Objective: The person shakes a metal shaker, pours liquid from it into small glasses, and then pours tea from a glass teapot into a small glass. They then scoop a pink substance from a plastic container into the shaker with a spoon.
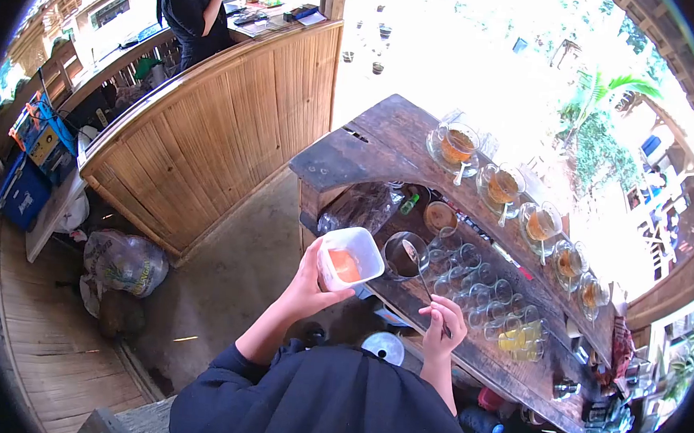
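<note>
My left hand (307, 288) is wrapped round a white square plastic container (370, 253), tilted so its orange contents show inside. In my right hand (445, 330) is a long-handled spoon (425, 285), pinched by its handle. Some pale stuff lies on the spoon's bowl, which overlaps a round dark-looking vessel (396, 268) on the lower counter, just right of the container. Rows of clear glass mugs (479, 286) stand close beyond my right hand. A few glasses with yellow liquid (518, 337) are at the near end of those rows.
Several glass cups of brown drink (457, 146) on saucers, with spoons, line the raised wooden ledge (393, 127). A green bottle (410, 204) lies under it. A person in dark clothes (191, 8) stands behind the bamboo counter (233, 120). A filled plastic bag (125, 263) sits at left.
</note>
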`<state>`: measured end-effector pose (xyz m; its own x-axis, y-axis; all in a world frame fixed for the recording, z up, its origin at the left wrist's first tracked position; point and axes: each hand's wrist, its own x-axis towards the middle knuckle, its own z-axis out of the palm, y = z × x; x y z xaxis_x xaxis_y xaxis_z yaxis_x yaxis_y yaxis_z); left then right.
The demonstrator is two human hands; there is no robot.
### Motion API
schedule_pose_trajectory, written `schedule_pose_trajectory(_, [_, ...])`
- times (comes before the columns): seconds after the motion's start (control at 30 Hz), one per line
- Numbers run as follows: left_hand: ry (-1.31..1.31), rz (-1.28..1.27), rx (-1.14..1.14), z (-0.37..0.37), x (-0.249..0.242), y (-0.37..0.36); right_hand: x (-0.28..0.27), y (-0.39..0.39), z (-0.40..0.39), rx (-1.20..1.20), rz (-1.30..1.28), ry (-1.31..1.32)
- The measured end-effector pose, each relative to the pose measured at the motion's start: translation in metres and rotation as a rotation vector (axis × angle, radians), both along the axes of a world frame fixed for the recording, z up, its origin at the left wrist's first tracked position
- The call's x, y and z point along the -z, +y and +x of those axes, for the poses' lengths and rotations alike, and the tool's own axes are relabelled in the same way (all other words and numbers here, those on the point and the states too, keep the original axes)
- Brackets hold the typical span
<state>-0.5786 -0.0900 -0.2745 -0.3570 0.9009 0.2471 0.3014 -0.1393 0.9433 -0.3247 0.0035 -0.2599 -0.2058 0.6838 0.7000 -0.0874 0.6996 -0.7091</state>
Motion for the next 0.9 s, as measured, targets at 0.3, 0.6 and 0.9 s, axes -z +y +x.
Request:
schedule_pose_trajectory(0.3, [-0.019, 0.013, 0.006, -0.0003, -0.0004, -0.0022, 0.0016, -0.0012, -0.0042, 0.018, -0.048, -0.072])
schedule_pose_trajectory(0.6, [0.000, 0.039, 0.021, -0.0024, -0.0027, -0.0040, 0.0034, 0.0011, -0.0023, -0.004, 0.018, -0.028])
schedule_pose_trajectory(0.9, [0.142, 0.326, 0.030, -0.0035, -0.0047, -0.0021, 0.0030, 0.0023, -0.0042, 0.004, -0.032, -0.037])
